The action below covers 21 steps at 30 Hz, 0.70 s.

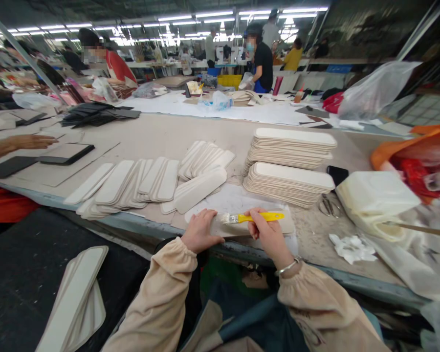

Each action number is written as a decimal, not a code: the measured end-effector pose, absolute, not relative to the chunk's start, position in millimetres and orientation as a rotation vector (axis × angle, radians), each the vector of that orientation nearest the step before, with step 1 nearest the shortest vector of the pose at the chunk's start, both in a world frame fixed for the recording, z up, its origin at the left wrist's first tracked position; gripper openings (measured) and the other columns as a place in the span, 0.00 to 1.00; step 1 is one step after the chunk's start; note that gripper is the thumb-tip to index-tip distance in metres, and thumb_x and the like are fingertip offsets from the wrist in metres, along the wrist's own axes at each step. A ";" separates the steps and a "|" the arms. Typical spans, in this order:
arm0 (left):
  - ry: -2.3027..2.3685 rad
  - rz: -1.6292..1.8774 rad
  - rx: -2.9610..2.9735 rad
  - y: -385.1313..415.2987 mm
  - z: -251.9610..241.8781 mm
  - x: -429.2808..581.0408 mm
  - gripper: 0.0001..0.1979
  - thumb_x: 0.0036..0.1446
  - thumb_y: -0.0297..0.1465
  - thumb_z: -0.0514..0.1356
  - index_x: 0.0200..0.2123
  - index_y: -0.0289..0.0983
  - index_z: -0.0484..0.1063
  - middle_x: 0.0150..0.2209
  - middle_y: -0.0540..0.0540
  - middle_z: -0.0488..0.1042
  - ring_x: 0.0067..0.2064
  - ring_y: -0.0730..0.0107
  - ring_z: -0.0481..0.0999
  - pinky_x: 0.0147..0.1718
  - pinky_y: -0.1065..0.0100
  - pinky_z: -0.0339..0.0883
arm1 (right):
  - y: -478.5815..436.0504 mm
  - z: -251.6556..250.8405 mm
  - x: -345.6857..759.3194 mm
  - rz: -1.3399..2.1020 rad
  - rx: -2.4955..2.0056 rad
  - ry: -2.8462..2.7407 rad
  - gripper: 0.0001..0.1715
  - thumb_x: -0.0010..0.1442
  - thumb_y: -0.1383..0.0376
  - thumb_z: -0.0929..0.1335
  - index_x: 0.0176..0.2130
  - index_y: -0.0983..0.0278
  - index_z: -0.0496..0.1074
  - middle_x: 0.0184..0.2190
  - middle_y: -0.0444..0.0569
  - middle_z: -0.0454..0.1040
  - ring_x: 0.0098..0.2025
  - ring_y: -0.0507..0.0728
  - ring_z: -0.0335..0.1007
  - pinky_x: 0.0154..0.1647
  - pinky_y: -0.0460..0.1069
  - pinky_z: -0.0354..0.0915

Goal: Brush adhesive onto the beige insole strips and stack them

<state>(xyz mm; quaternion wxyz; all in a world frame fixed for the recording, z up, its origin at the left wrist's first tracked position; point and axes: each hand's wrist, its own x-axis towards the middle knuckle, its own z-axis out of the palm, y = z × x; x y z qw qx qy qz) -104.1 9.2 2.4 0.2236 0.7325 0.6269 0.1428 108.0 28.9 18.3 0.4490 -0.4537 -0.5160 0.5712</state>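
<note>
My right hand (266, 231) grips a paintbrush (275, 216) by its yellow handle, the bristles pointing left over an off-white rounded strip (288, 224). This strip lies flat at the table's front edge on white paper. Resting on the strip's left end is my left hand (202, 231), fingers extended and thumb apart. Just beyond the left hand, loose off-white strips (201, 188) lie fanned out, with more spread to the left. Two neat stacks of similar strips (289, 181) stand beyond my right hand.
Right of the stacks are scissors (330, 205), a black phone-like object (337, 174), a cream plastic container (381, 193) and crumpled tissue (352, 248). More strips (75, 298) lie on a black surface at lower left. Another person's hand (33, 142) reaches over black panels (64, 154).
</note>
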 end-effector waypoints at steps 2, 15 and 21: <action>1.731 0.415 2.025 9.4 3.2 -102.6 0.38 0.42 0.38 0.72 0.56 0.37 0.65 0.58 0.37 0.69 0.61 0.48 0.66 0.59 0.51 0.59 | 29.0 14.6 99.0 1.441 -1.124 -1.305 0.25 0.60 0.44 0.65 0.36 0.63 0.70 0.14 0.38 0.62 0.16 0.49 0.54 0.17 0.46 0.51; 1.755 0.405 2.068 10.3 1.5 -101.3 0.35 0.43 0.40 0.71 0.54 0.36 0.66 0.58 0.36 0.68 0.60 0.50 0.67 0.59 0.52 0.60 | 39.7 14.7 116.5 1.087 -1.359 -1.576 0.19 0.63 0.52 0.63 0.28 0.61 0.70 0.17 0.42 0.68 0.24 0.54 0.66 0.33 0.49 0.61; 1.768 0.386 2.097 10.3 -1.8 -101.9 0.35 0.46 0.41 0.69 0.56 0.34 0.65 0.61 0.34 0.65 0.63 0.49 0.64 0.62 0.51 0.58 | 48.3 23.6 167.3 0.796 -1.561 -1.582 0.21 0.62 0.51 0.62 0.30 0.62 0.73 0.17 0.42 0.68 0.24 0.56 0.67 0.32 0.49 0.60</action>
